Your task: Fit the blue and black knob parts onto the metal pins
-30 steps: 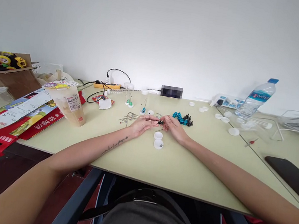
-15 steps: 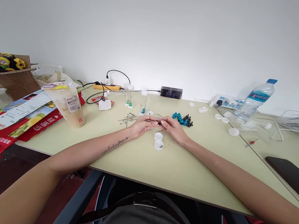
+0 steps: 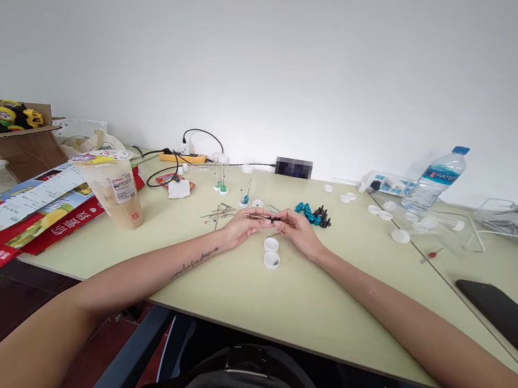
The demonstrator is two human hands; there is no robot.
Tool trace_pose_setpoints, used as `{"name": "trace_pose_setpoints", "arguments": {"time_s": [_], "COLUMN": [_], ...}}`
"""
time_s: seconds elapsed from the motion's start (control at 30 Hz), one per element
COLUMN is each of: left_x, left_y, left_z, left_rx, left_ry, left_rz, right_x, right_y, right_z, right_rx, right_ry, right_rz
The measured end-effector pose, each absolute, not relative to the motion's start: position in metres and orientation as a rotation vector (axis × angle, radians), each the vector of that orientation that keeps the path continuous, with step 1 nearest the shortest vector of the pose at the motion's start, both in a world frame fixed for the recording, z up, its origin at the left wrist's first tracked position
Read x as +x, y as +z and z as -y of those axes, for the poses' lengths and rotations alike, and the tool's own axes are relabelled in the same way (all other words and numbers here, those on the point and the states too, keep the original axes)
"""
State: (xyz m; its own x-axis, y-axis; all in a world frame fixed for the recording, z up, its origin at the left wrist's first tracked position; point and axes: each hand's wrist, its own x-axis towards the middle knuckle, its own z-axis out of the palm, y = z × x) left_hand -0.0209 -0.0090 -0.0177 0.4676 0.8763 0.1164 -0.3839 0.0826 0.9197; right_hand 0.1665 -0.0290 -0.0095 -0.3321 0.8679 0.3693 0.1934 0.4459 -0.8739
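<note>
My left hand and my right hand meet over the middle of the table, fingertips pinched close together. Between them is a small black piece, gripped by my right fingers. A thin metal rod lies along my left fingers and points at that piece; whether it enters it is too small to tell. Just in front of the hands are two round white caps, the nearer one with tiny dark bits inside. Loose thin rods lie left of my left hand. Teal pieces and black pieces are heaped beyond my right hand.
Clear tubes with green parts stand at the back left. A drink cup, a red bag and a cardboard box fill the left. On the right are a water bottle, white caps and a phone.
The view has tilted up slightly, so the table and hands sit lower in it. Both hands stay together around the black piece, with only slight finger movement.
</note>
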Motion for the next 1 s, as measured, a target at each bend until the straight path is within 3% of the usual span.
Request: {"name": "trace_pose_setpoints", "arguments": {"time_s": [0.23,0.37,0.5,0.83,1.0], "left_x": [-0.029,-0.035,-0.038,-0.026,-0.029], "left_y": [-0.003,0.007,0.012,-0.009,-0.011], "left_z": [0.011,0.015,0.015,0.008,0.005], "left_rx": [1.661,2.299,2.692,2.822,2.966], "left_ry": [0.575,0.894,1.027,1.015,0.981], "left_rz": [-0.734,-0.884,-0.730,-0.731,-0.831], "right_x": [0.168,0.169,0.169,0.167,0.167], "right_y": [-0.010,-0.012,-0.012,-0.013,-0.011], "right_z": [0.026,0.026,0.027,0.026,0.027], "right_rx": [-0.988,-1.002,-1.002,-0.969,-1.044], "right_ry": [0.979,0.986,0.976,1.042,0.899], "right_rz": [1.649,1.650,1.710,1.780,1.780]}}
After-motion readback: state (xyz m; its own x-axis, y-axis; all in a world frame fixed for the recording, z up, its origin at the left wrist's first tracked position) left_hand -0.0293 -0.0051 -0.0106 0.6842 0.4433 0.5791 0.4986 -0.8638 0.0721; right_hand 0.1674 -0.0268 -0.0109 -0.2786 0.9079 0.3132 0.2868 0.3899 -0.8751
